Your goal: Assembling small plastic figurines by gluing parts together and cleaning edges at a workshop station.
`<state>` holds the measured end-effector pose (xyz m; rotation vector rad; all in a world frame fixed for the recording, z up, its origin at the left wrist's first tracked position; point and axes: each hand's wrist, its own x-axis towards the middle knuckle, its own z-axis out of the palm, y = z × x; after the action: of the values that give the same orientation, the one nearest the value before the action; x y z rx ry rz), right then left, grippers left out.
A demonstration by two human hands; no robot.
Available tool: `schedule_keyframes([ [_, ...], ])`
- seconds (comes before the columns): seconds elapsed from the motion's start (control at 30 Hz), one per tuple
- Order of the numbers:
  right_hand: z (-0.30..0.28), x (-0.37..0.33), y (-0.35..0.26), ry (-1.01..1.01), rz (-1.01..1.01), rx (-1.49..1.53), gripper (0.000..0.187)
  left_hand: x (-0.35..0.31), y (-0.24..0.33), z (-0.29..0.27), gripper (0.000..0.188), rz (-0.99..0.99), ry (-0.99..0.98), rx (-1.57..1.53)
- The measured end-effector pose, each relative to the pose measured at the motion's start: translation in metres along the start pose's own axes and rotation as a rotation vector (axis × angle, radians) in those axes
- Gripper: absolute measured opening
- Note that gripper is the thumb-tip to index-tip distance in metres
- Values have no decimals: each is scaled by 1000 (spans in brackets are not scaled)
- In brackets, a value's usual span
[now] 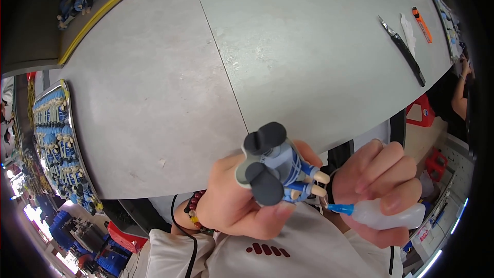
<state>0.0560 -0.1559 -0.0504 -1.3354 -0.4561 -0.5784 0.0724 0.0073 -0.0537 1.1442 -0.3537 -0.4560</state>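
Note:
My left hand [234, 203] is closed around a small doll-like figurine [282, 163] in blue and grey, just beyond the table's near edge. Its dark, rounded shoe soles tilt up toward the table, and its pale hands stick out to the right. My right hand [378, 175] grips a translucent white squeeze bottle [375, 216] with a blue needle tip. That tip points left, close to the figurine's hands; whether it touches them I cannot tell.
On the grey table [149, 92], a black craft knife [406, 56], a white strip [408, 33] and an orange cutter [422, 24] lie at far right. A tray [82, 159] of similar figurines stands left; more sit beyond a yellow edge [110, 7]. A person's arm [459, 100] shows at right.

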Motion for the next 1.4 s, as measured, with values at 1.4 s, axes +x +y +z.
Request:
schedule_keyframes([
  [1.4,-26,22,22,513,114,-82,49,1,-7,1,94,234,-35,10],
])
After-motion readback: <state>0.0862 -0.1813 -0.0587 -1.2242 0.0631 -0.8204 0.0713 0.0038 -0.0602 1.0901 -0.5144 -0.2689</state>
